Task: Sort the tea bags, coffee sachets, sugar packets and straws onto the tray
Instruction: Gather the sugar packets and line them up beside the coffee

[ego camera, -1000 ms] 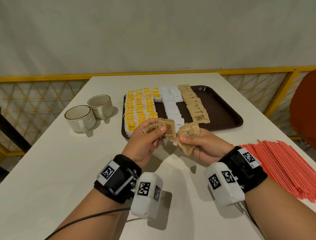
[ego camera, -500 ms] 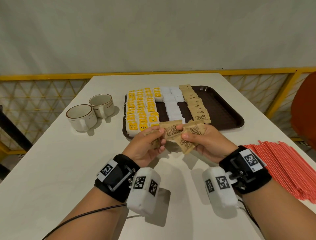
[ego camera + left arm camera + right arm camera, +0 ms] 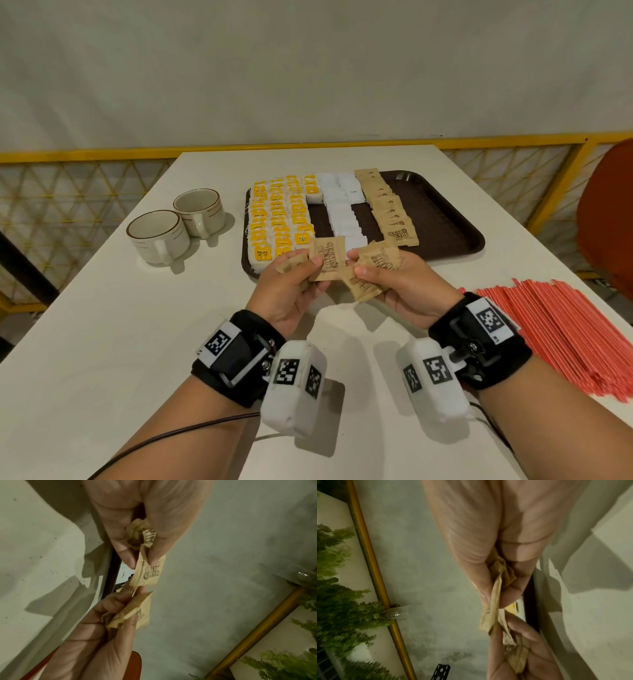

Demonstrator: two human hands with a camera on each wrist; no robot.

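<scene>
**Brown sugar packets in both my hands, just short of the tray**

Above the white table [image 3: 102,325], at the near edge of the tray [image 3: 445,219], I hold my two hands close together. My left hand [image 3: 286,291] pinches one brown sugar packet [image 3: 327,258] between thumb and fingers, its printed face up, and more brown packets sit bunched deeper in that palm. My right hand [image 3: 407,287] is curled round a small bundle of brown packets [image 3: 373,270], thumb pressed on top; the bundle nearly touches the single packet, and whether they actually meet I cannot tell. From my left wrist the pinched packet hangs below my fingertips [image 3: 130,561], right over the other hand's bundle.

On the tray behind my hands lie rows of yellow tea bags [image 3: 277,219] at the left, white coffee sachets [image 3: 342,212] in the middle, and a line of brown sugar packets [image 3: 387,209] beside them. Red straws [image 3: 555,332] lie heaped on the table by my right wrist. Two cups [image 3: 174,226] stand left of the tray.
</scene>
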